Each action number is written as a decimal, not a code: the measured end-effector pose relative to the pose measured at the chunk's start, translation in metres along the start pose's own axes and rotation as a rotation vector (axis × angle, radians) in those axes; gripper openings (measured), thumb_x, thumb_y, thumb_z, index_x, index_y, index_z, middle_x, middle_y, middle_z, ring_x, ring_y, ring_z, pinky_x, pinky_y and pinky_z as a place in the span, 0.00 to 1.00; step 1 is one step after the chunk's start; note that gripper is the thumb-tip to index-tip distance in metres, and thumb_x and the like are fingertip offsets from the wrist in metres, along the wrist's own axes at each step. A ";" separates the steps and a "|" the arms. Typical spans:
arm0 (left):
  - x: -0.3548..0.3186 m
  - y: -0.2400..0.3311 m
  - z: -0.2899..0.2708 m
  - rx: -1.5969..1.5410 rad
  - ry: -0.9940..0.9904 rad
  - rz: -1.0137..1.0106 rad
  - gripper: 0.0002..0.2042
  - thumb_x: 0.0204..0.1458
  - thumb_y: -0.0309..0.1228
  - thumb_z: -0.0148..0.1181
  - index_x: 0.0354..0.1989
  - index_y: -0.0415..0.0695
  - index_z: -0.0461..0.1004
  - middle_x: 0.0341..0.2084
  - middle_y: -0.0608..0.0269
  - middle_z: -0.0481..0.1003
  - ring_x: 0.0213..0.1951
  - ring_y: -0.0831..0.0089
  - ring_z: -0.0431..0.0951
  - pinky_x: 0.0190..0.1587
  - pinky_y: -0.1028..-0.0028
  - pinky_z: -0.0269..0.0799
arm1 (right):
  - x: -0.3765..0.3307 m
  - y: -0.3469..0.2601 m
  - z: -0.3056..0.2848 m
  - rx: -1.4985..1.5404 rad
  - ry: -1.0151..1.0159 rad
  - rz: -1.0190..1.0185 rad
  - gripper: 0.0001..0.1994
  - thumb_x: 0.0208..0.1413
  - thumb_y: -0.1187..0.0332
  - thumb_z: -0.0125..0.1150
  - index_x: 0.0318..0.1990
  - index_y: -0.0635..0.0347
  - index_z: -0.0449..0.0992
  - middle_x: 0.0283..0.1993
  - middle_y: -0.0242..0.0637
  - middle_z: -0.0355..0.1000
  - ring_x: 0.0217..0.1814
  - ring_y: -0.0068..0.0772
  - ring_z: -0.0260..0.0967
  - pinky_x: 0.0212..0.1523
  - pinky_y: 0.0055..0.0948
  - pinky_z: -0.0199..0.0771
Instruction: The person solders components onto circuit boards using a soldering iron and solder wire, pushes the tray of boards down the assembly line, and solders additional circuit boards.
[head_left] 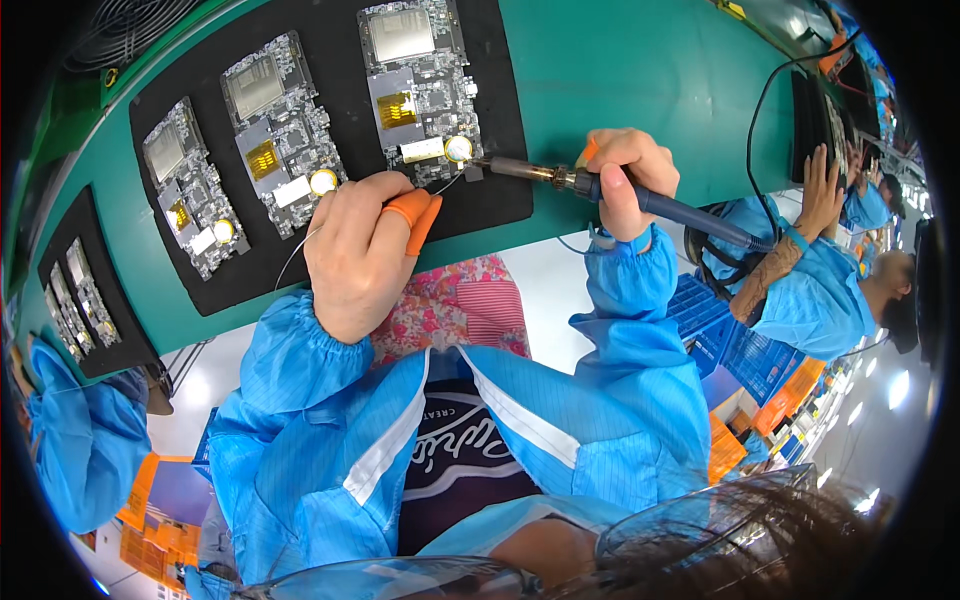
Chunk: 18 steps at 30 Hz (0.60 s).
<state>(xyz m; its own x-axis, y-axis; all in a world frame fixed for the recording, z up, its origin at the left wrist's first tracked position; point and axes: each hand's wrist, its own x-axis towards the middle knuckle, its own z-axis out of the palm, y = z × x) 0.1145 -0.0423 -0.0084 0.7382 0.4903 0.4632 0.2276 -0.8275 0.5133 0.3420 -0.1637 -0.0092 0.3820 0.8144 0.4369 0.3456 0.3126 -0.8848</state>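
Green counter [640,90]: solder wire [450,185] is pinched closed in the left hand [355,250], soldering iron [560,178] gripped by the right hand [625,175], meeting at 12 o'clock on the circuit board [420,95]; a slip could bridge neighbouring pads.

Green workbench [640,70], black mat [500,150] bearing three circuit boards [415,90], second black mat [95,330] alongside

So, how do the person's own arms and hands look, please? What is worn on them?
Both arms wear bright blue, finely striped work-coat sleeves with gathered elastic cuffs. The left hand is bare except for orange rubber finger cots. The right hand shows one orange cot too. No gloves or watch are visible.
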 end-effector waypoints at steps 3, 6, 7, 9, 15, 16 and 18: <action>0.001 0.000 0.000 -0.001 -0.012 0.008 0.11 0.35 0.22 0.69 0.28 0.40 0.75 0.33 0.62 0.74 0.31 0.65 0.75 0.31 0.70 0.69 | -0.001 0.001 0.001 0.003 -0.005 0.001 0.09 0.48 0.73 0.55 0.20 0.64 0.66 0.14 0.36 0.62 0.14 0.28 0.59 0.17 0.27 0.57; 0.002 0.001 0.002 0.000 -0.013 0.018 0.11 0.35 0.22 0.69 0.28 0.40 0.74 0.33 0.62 0.74 0.31 0.65 0.75 0.31 0.70 0.69 | -0.001 0.002 0.001 -0.009 -0.013 -0.015 0.09 0.48 0.72 0.55 0.20 0.64 0.65 0.14 0.35 0.62 0.13 0.28 0.58 0.16 0.27 0.57; 0.003 0.002 0.002 0.002 -0.011 0.021 0.11 0.35 0.22 0.69 0.28 0.39 0.74 0.33 0.62 0.74 0.31 0.66 0.75 0.31 0.71 0.69 | -0.001 0.002 0.001 -0.015 -0.014 -0.026 0.09 0.49 0.72 0.55 0.20 0.64 0.65 0.13 0.35 0.62 0.13 0.28 0.58 0.16 0.27 0.57; 0.003 0.002 0.003 0.012 -0.007 0.033 0.11 0.35 0.22 0.69 0.28 0.39 0.74 0.33 0.62 0.74 0.31 0.66 0.75 0.30 0.71 0.69 | 0.000 0.003 0.001 -0.013 -0.022 -0.027 0.09 0.48 0.72 0.55 0.20 0.64 0.65 0.13 0.35 0.61 0.12 0.28 0.58 0.16 0.27 0.56; 0.004 0.003 0.005 0.030 -0.017 0.031 0.11 0.36 0.22 0.69 0.28 0.39 0.74 0.33 0.61 0.74 0.30 0.66 0.75 0.30 0.71 0.68 | 0.000 0.002 0.003 0.009 -0.026 -0.030 0.09 0.48 0.73 0.55 0.20 0.63 0.65 0.13 0.35 0.61 0.12 0.28 0.58 0.15 0.27 0.55; 0.005 0.003 0.005 0.031 -0.018 0.036 0.11 0.36 0.22 0.69 0.28 0.39 0.74 0.33 0.61 0.74 0.30 0.66 0.75 0.30 0.71 0.68 | 0.000 0.002 0.003 0.009 -0.022 -0.032 0.08 0.48 0.73 0.55 0.20 0.63 0.65 0.13 0.35 0.61 0.12 0.28 0.58 0.15 0.27 0.55; 0.006 0.003 0.005 0.032 -0.017 0.033 0.10 0.36 0.22 0.69 0.28 0.39 0.73 0.33 0.61 0.73 0.30 0.66 0.75 0.30 0.70 0.68 | 0.000 0.002 0.004 0.004 -0.027 -0.043 0.09 0.48 0.73 0.54 0.20 0.63 0.65 0.13 0.35 0.60 0.12 0.28 0.57 0.15 0.26 0.55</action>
<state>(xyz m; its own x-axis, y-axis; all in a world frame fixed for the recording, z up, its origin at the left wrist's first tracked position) 0.1225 -0.0434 -0.0081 0.7566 0.4577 0.4669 0.2228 -0.8519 0.4740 0.3393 -0.1609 -0.0117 0.3438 0.8129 0.4700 0.3576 0.3495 -0.8660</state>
